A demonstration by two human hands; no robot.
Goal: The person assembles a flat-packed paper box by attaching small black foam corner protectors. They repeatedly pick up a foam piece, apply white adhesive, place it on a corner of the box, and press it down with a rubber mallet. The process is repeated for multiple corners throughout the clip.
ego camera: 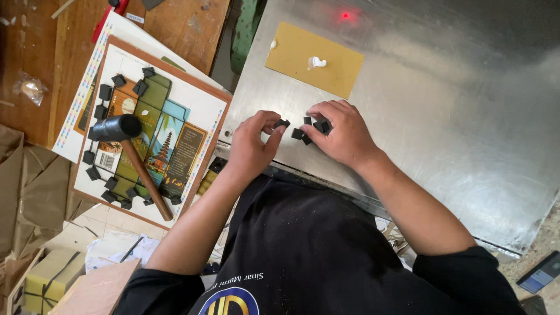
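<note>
Metal table [443,116] right; card [315,58] on it, behind hands. Small blocks [300,133] between hands. Board [192,116] left, mallet [131,151] on it.

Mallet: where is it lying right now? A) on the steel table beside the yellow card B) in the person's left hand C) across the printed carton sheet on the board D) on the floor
C: the mallet lies across the printed carton sheet, away from both hands.

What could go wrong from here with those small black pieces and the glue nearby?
The left hand pinches one small black piece only at the tips, so it may drop. The right hand crowds the other black pieces near the metal table's edge. The white glue blob might smear.
</note>
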